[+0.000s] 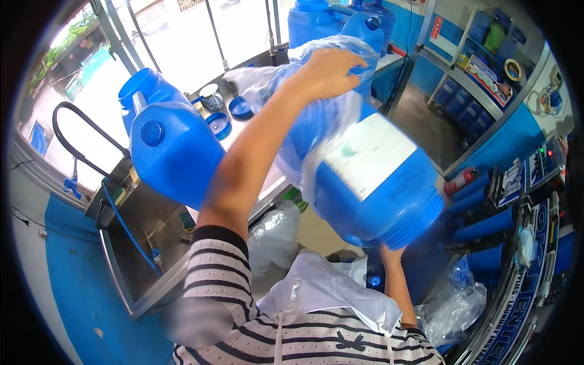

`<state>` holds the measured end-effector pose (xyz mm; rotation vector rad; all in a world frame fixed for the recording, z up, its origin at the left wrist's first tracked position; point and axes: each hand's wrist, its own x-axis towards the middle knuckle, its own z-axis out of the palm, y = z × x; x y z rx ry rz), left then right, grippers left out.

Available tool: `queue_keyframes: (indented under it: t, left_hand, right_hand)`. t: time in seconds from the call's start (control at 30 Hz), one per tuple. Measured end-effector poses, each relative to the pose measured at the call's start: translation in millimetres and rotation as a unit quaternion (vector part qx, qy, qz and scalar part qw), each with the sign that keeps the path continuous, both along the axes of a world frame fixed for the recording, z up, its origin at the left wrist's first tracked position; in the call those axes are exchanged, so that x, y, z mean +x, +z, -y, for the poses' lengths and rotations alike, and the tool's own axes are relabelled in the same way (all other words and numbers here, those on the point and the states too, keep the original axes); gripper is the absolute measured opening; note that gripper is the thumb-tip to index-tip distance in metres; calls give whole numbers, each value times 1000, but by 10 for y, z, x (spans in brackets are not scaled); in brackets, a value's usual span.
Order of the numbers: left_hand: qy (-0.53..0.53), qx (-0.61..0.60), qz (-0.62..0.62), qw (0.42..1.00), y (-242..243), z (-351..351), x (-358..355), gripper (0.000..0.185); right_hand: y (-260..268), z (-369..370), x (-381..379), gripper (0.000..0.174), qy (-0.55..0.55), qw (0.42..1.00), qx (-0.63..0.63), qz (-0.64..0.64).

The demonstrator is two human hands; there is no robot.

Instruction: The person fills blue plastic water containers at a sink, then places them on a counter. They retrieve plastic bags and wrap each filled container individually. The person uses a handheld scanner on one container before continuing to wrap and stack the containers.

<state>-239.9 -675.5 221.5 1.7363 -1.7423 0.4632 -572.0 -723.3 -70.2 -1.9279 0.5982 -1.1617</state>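
Note:
A large blue plastic water jug (378, 200) is tilted before me, its wide threaded neck pointing down to the right. A white blank-looking patch (372, 155) covers part of its side. Thin clear plastic bag (315, 116) film wraps its upper end, blurred in places. My left hand (335, 73) reaches across and grips the bag with curled fingers. Under the neck end, my right hand (393, 253) supports the jug; its fingers are mostly hidden behind it.
Left, a capped blue jug (178, 150) stands by a steel sink (150, 232) with a black faucet (57, 123). Blue lids (219, 125) and a mug (211, 97) sit on the counter. Blue containers (315, 23) stand behind; blue filter housings (483, 223) line the right.

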Motion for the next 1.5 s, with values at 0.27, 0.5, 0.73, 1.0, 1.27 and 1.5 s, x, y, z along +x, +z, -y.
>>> queue_keyframes:
  t: [0.27,0.5,0.73,1.0,1.27,1.5]
  left_hand:
    - [-89,536,-169,822,-157,277,-136,50]
    - [-37,391,41,919,-172,530,-539,46]
    - [-61,-263,-63,961,388,-103,-510,24]
    - [-38,-7,-442,896,-246,-536,920,49]
    - [-232,97,-747,616,-1761,471,-166,61]
    - [-182,65,-825,531,-2134,291,-763,61]
  right_hand:
    - [-619,-2,-45,31,135,751,614,203]
    - [-638,-12,-7,27,112,845,499,158]
    - [-323,632,-246,23,42,996,65,-39]
    - [-532,985,-883,28,74,839,478,250]
    - [-501,510,-817,30,2,788,537,302]
    - [-437,306,-781,30,-18,773,551,314]
